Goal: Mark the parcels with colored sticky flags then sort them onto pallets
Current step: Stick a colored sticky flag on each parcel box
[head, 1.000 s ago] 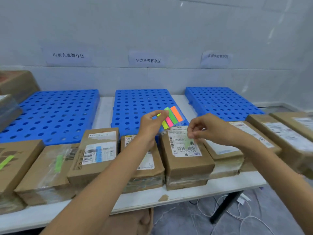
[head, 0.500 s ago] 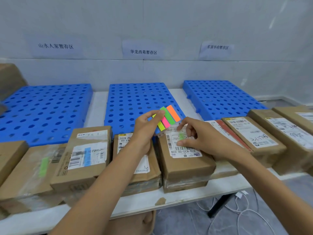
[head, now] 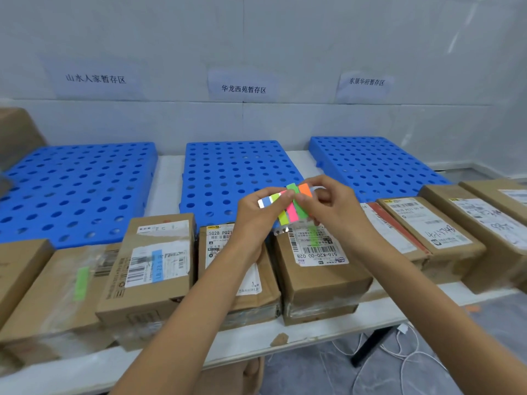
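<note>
Right hand [head: 330,208]: lifted off the centre parcel [head: 319,263], where it was pressing half a second ago, and returned to the flag pad [head: 291,208], fingers closed on the pad's orange-and-green end; left hand [head: 256,215] pinches the opposite end, pad held in the air above the parcel row. Centre parcel: green flag [head: 313,234] now stuck on its label, so marking here looks complete and another flag is probably being peeled. Three blue pallets [head: 239,172] on the worktop [head: 168,178]: no parcels yet, sorting not begun.
</note>
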